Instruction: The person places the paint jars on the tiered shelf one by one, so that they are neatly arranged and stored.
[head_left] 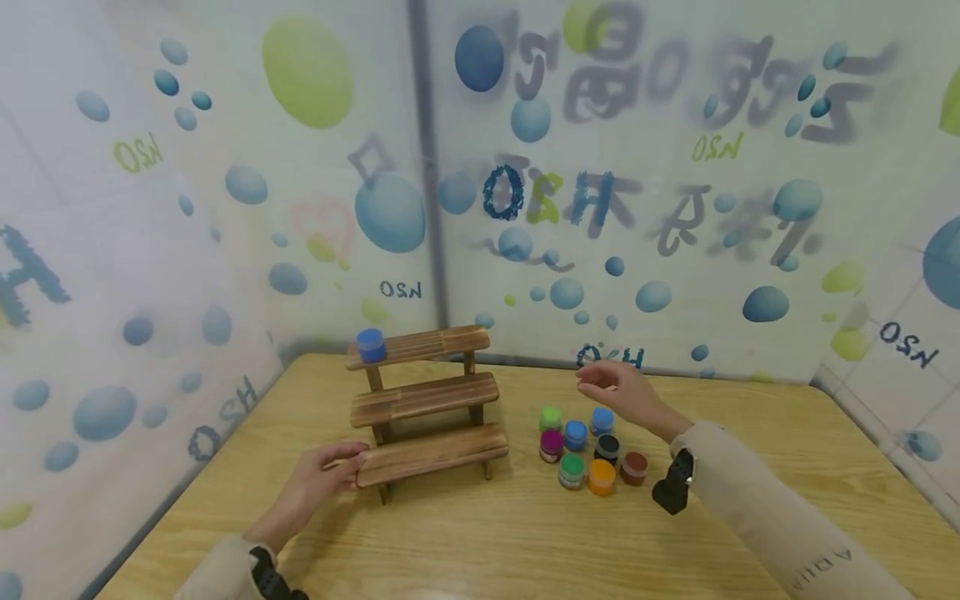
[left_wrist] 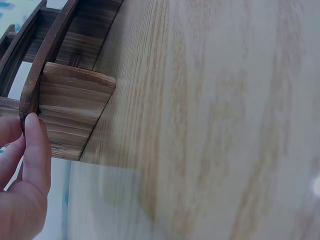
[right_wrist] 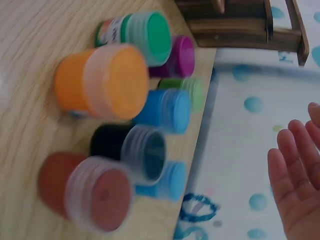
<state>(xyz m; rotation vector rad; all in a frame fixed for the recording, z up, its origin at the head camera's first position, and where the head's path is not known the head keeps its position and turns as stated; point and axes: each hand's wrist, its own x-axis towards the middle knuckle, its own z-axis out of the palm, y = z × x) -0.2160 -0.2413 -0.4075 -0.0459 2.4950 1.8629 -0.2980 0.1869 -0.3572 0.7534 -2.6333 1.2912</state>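
Observation:
A three-step wooden stand [head_left: 432, 454] stands on the table, a blue paint jar [head_left: 371, 345] at the left of its top step. My left hand [head_left: 318, 483] pinches the left end of the bottom step; the left wrist view shows fingers [left_wrist: 36, 150] against the stand's edge [left_wrist: 31, 95]. Over the back of a group of small paint jars hovers my right hand [head_left: 626, 393], holding nothing, its fingers [right_wrist: 295, 155] loosely extended. Those jars include orange [head_left: 601, 477], green [head_left: 572, 471], brown [head_left: 634, 468], black [head_left: 607, 449], purple [head_left: 551, 446], light green [head_left: 551, 419] and blue ones [head_left: 575, 435].
The wooden table [head_left: 465, 550] carries the stand on the left and the jar group right of centre. Behind and at both sides hangs a pale curtain [head_left: 637, 275] printed with bubbles and lettering, reaching down to the table's back edge.

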